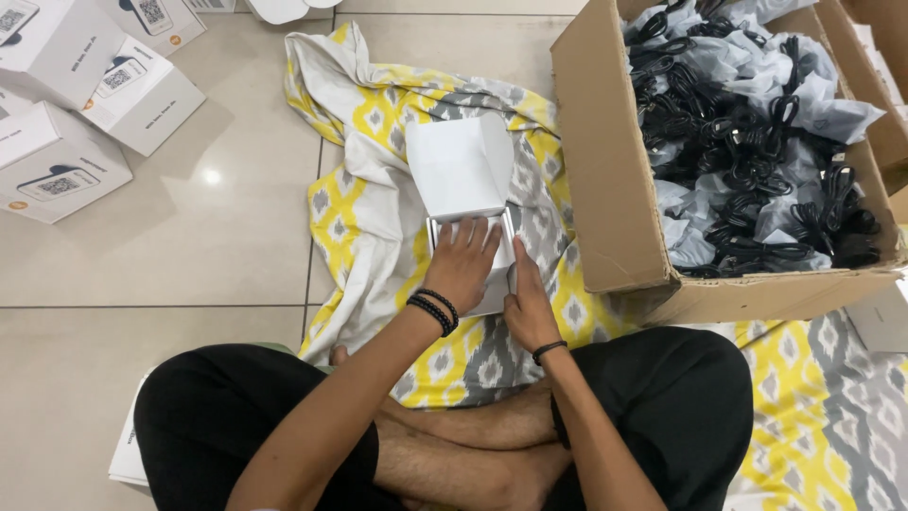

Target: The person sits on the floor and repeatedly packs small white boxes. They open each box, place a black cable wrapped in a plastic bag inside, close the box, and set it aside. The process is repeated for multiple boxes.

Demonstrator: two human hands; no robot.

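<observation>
bare floor tiles lie open left of the patterned cloth; the tall cardboard carton of bagged cables walls off the right, closed white boxes crowd far left.
</observation>
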